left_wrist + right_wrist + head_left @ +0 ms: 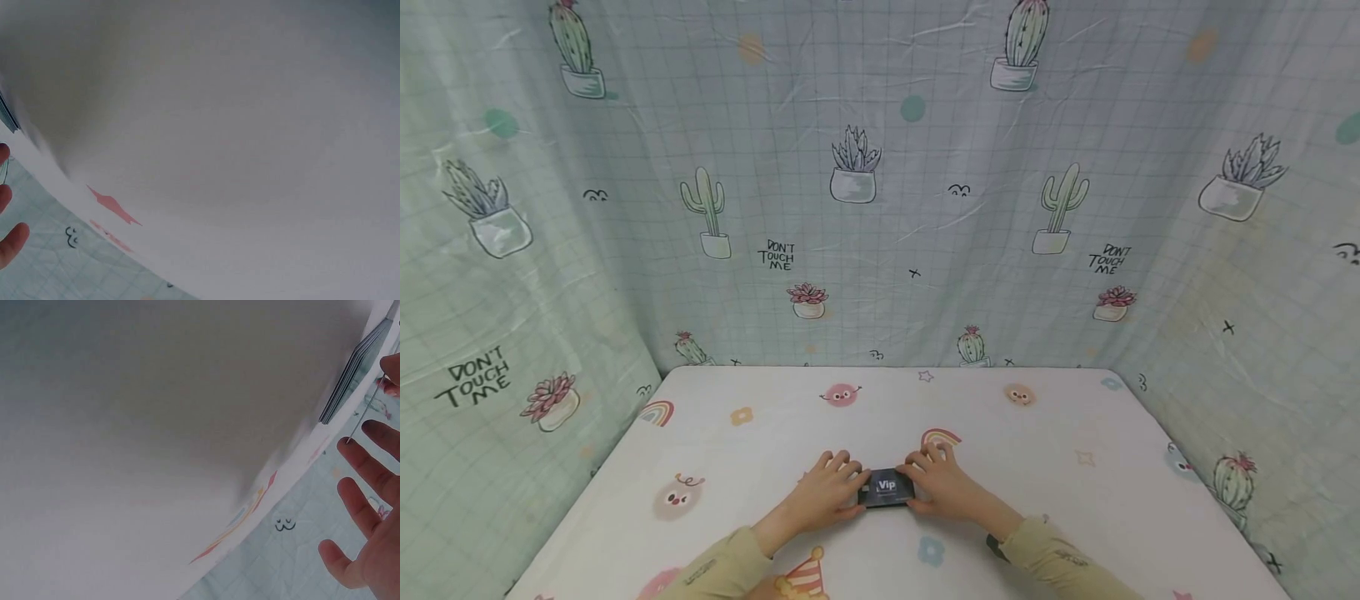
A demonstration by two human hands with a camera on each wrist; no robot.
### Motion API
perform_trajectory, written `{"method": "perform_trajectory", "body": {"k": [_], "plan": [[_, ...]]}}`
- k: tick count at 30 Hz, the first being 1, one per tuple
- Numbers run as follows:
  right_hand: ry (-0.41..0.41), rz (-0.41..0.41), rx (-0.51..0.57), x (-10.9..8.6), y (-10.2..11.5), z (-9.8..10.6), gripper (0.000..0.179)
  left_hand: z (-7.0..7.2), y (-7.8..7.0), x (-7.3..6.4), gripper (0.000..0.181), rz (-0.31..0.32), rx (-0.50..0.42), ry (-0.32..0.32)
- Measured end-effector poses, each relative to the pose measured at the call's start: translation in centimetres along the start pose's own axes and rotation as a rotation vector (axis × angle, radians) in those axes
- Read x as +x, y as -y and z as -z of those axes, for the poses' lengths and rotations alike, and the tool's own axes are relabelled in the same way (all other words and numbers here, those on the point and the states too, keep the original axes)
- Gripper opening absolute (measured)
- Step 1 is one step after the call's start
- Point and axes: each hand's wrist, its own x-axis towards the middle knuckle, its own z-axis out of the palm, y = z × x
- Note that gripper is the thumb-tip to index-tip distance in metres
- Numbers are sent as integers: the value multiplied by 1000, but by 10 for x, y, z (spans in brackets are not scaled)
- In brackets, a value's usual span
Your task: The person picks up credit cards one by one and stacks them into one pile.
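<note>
In the head view, a dark card printed "Vip" point(886, 488) lies level between two hands near the table's front middle. My left hand point(831, 493) pinches its left end, index finger at the far corner and thumb at the near one. At the opposite end, my right hand point(947, 487) grips it the same way, the other fingers spread loosely. The right wrist view shows the held card point(369, 403) edge-on as a thin line, apart from a stack of cards point(353, 375) on the table. Only a corner of that stack point(9, 117) and some fingertips point(14, 244) enter the left wrist view.
A white tabletop point(760, 425) printed with rainbows, flowers and smiling faces spreads around the hands. Partly under the right sleeve point(1060, 554) sits a small dark object point(996, 547). Cactus-print curtains point(880, 233) close off the back and both sides.
</note>
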Motion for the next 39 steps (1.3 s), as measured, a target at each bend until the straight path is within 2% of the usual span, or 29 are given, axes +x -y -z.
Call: {"method": "perform_trajectory", "body": {"k": [5,10,19,29,35,39], "plan": [[4,5,-3,1,0,-3,48,1,-1,0,48,7,17,47],[34,-6,5,1,1,-4,47,2,-1,0,48,0,31,53],[44,-17,16,0,2,-5,47,-2,-2,-2,47,21,6,114],[50,-15,31,-1,1,-3,46,-2,-2,-1,47,13,9,114],[35,5,25,-1,1,-3,45,-3,-1,0,47,-1,12,91],[41,5,22,-2,2,-2,45,-2,-1,0,47,4,-8,106]]}}
